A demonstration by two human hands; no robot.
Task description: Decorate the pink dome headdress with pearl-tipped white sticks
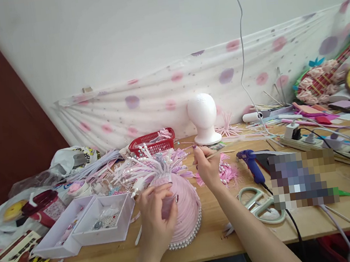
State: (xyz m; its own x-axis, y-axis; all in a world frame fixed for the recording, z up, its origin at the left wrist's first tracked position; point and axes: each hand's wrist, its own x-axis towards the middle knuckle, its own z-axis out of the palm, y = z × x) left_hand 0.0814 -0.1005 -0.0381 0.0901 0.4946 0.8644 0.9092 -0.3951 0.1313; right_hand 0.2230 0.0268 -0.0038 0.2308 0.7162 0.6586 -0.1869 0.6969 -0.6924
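A pink dome-shaped headpiece [186,206] rests at the table's front edge, with pearls along its lower rim and pale strips and beads fanning out at its top. Against its left side is my left hand [157,208], fingers curled and fingertips close together; whatever they may pinch is too small to make out. My right hand [207,163] is raised just right of the headpiece, its fingers closed on a thin stick [213,154]. A pink tassel piece [228,173] lies behind that wrist.
White trays [104,217] of beads stand left, near a dark red cup [45,208]. Behind are a red basket [152,140] and a white foam head [203,116]. Right lie a blue glue gun [251,167], scissors [262,207] and a power strip [321,142] with cables.
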